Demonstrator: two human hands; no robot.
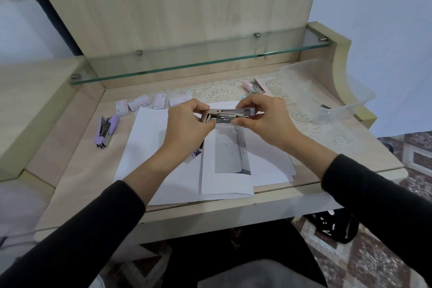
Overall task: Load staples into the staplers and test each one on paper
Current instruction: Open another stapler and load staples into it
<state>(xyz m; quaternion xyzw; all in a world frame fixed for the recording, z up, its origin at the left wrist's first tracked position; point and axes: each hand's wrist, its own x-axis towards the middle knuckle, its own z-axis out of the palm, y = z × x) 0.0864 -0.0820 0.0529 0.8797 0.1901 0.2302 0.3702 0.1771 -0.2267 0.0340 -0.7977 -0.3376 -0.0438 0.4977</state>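
Both hands hold one small stapler [230, 114] above the white paper sheets [224, 163] at the desk's middle. My left hand [187, 127] grips its hinge end; my right hand [264, 117] pinches the front end. Its metal staple channel faces me and looks opened. A purple stapler [106, 130] lies open on the desk to the left. A pink stapler [259, 86] lies at the back right. Several small staple boxes [146, 103] stand in a row behind the paper. A short staple mark [225, 145] shows on the top sheet.
A clear plastic tub [327, 91] stands at the right on a lace mat [311, 121]. A glass shelf [198, 61] runs across the back above the desk. A dark bag [332, 227] lies on the tiled floor at the right.
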